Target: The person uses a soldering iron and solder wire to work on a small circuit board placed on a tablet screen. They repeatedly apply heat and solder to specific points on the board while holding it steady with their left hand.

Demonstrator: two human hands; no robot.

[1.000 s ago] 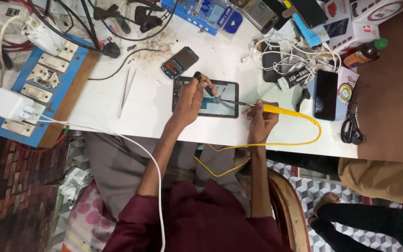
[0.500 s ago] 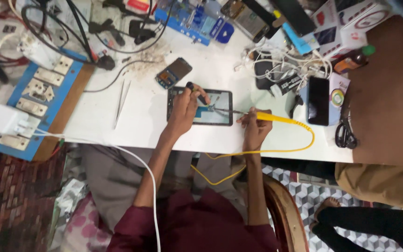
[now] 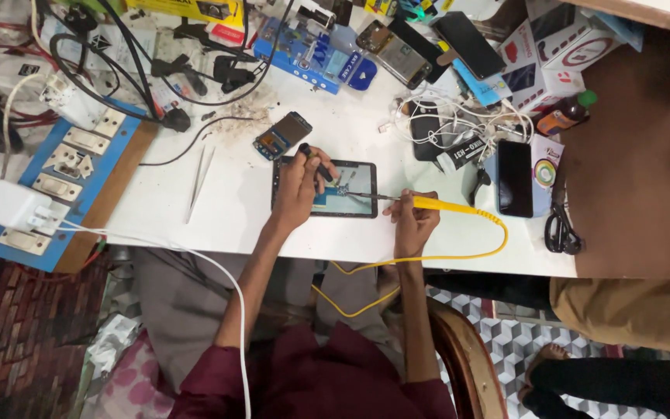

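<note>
Fingers of the left hand [image 3: 298,186] grasp a small black tool [image 3: 313,161], seemingly pressing it onto the opened tablet [image 3: 327,188] near the white table's [image 3: 234,209] front edge. Right hand [image 3: 414,221] is clenched round a yellow soldering iron [image 3: 428,203], tip on the tablet. Tweezers [image 3: 198,181] lie left, a black phone [image 3: 514,178] and tangled white cables [image 3: 459,124] right.
</note>
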